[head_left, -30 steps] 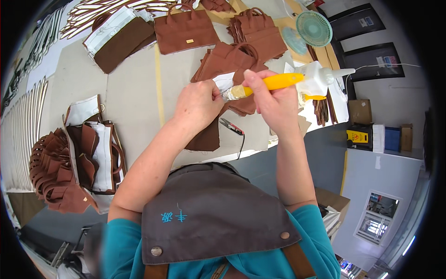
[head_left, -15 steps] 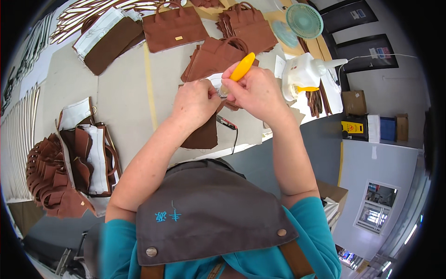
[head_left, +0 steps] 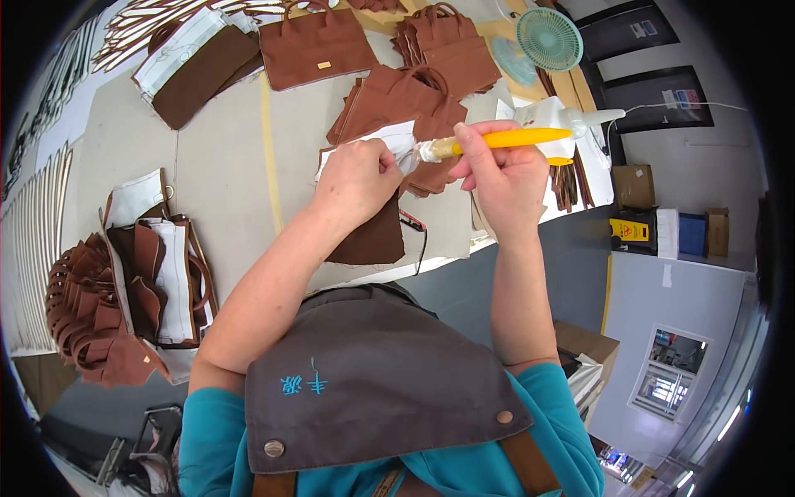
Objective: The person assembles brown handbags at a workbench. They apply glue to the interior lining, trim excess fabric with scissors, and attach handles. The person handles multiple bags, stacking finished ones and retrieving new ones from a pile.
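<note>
My right hand (head_left: 509, 182) is closed round the yellow handle of a brush (head_left: 526, 137). The brush lies nearly level, its bristles pointing left and coated in a white paste. My left hand (head_left: 354, 178) is closed, fingers curled, on the edge of a dark brown bag piece with white lining (head_left: 364, 236). The bristle tip is close to the white lining, just right of my left fingers; whether it touches is hard to tell. Behind my hands is a stack of brown bag panels with handles (head_left: 396, 98).
At the right stands a white bottle (head_left: 542, 114) with a clear nozzle; a second yellow handle shows beside it. A red-and-black cutter (head_left: 411, 220) lies near the table edge. More bag panels (head_left: 319, 45), an unfinished bag (head_left: 170, 282) and a green fan (head_left: 549, 39) surround the work.
My right hand has drawn back to the right, and the brush has tipped from upright to nearly level. The bag piece has shifted slightly right, with more white lining showing.
</note>
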Action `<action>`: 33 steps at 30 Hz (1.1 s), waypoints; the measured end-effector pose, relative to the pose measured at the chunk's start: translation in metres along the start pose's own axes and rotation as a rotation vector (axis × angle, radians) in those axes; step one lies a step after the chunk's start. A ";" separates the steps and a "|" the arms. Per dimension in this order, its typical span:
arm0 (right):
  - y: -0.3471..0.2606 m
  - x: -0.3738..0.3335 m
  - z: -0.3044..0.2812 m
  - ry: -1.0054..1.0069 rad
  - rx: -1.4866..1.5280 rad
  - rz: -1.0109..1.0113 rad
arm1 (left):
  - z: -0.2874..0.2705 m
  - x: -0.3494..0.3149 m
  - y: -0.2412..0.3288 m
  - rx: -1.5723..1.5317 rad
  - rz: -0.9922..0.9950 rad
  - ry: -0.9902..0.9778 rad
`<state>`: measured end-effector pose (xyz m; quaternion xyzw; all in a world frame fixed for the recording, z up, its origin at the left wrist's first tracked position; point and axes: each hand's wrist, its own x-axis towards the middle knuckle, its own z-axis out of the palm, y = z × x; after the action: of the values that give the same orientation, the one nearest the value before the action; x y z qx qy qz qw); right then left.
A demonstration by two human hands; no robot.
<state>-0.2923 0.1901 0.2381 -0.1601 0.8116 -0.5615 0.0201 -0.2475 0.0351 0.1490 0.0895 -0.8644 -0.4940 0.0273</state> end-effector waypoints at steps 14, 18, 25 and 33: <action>0.026 0.002 0.016 -0.122 -0.113 0.160 | 0.005 0.002 0.000 -0.019 0.000 -0.018; 0.031 0.009 0.015 -0.235 -0.296 0.033 | 0.010 0.002 -0.001 0.007 0.033 0.028; 0.029 0.007 0.022 -0.297 -0.750 -0.317 | 0.017 0.006 -0.001 0.021 0.061 -0.006; -0.031 0.021 -0.015 -0.005 -0.048 -0.152 | 0.000 -0.008 -0.008 -0.132 -0.058 -0.094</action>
<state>-0.3084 0.1878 0.2748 -0.2232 0.8101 -0.5416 -0.0245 -0.2383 0.0328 0.1423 0.0891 -0.8272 -0.5543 -0.0220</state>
